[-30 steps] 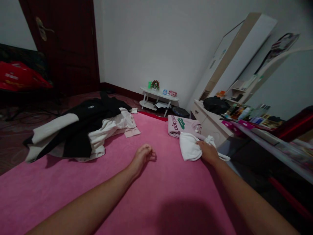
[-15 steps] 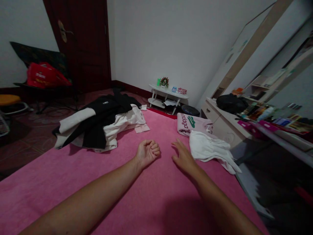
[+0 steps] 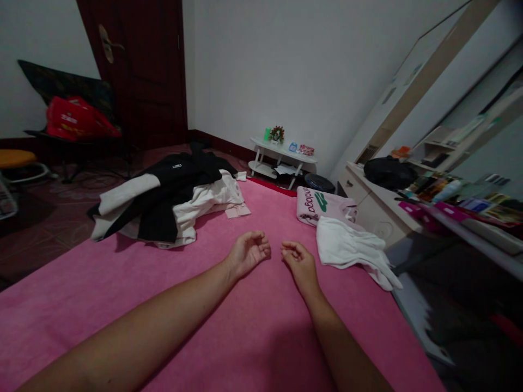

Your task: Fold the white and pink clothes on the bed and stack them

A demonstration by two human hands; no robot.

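Note:
My left hand [image 3: 250,252] rests palm up over the pink bed cover [image 3: 229,326], its fingers loosely bent and nothing in the palm. Just to the right, apart from it, is my right hand [image 3: 300,264], empty too, with fingers bent inward and turned toward the left hand. Nearest to the right hand is a crumpled white garment [image 3: 347,245]. Behind that garment lies a folded light pink garment [image 3: 314,204] with dark lettering and a green mark. A heap with a black and white garment [image 3: 163,188] and a cream-white garment [image 3: 212,198] lies beyond my left hand.
A small white side table [image 3: 281,152] holds a flower ornament. At the right, a dresser [image 3: 368,201] carries a black bag [image 3: 390,171] and bottles. A red bag [image 3: 79,120] sits on a chair at the left, before a dark door [image 3: 143,71].
My right hand has swung slightly left, closer to the left hand, and its fingers have curled in. The left hand's fingers have loosened a little. The clothes have not moved.

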